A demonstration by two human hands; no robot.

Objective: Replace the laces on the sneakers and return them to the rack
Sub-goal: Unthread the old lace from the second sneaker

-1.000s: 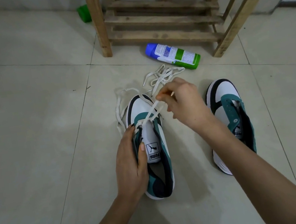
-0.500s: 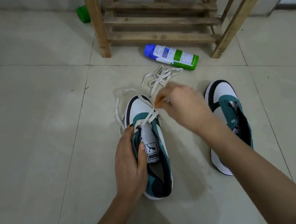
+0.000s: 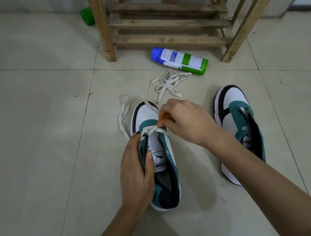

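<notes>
The sneaker (image 3: 144,115) is gripped by the left hand (image 3: 134,170); its lace (image 3: 123,112) is pinched by the right hand (image 3: 187,121). At 1 o'clock, a bottle (image 3: 180,60) is seen lying flat, contents unseen.

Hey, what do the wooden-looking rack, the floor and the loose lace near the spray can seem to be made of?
Rack: bare, rough-sawn wood, matte; grain and knots show.
Floor: glazed tile, probably ceramic, glossy; grout lines and a light reflection.
Loose lace: flat woven fabric, off-white, matte; lies limp in folds, fibre can't be told.
</notes>
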